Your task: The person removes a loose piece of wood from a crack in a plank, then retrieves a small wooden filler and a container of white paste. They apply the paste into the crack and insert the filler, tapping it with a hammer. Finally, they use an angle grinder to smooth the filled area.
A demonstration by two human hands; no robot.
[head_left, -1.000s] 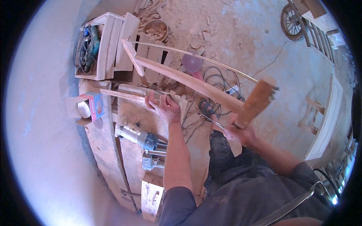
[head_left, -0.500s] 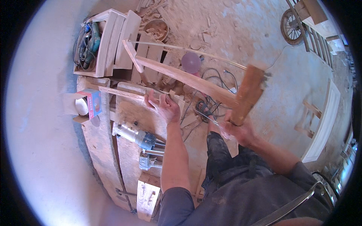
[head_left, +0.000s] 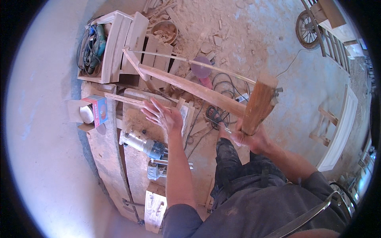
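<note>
My right hand (head_left: 252, 138) is closed round the lower end of a thick wooden end post of a bow saw (head_left: 198, 88). The saw stretches away to the far left, with its cord on the upper side and its thin blade on the lower side, partly hard to make out. My left hand (head_left: 164, 117) has its fingers stretched out over the workbench, palm down, near the end of a long thin wooden strip (head_left: 123, 98). Whether the fingertips touch the strip I cannot tell. A small wooden frame piece (head_left: 186, 113) lies beside this hand.
On the dusty bench (head_left: 99, 152) are a silver-and-blue router (head_left: 141, 142), another grey tool part (head_left: 156, 169) and an opened cardboard box (head_left: 98, 111). A wooden box (head_left: 115, 47) with corded power tools stands behind. Cables (head_left: 228, 85) and scraps lie on the floor.
My left hand has drawn slightly left and its bent fingers have straightened. The bow saw, still in my right hand, has shifted a little left at its far end.
</note>
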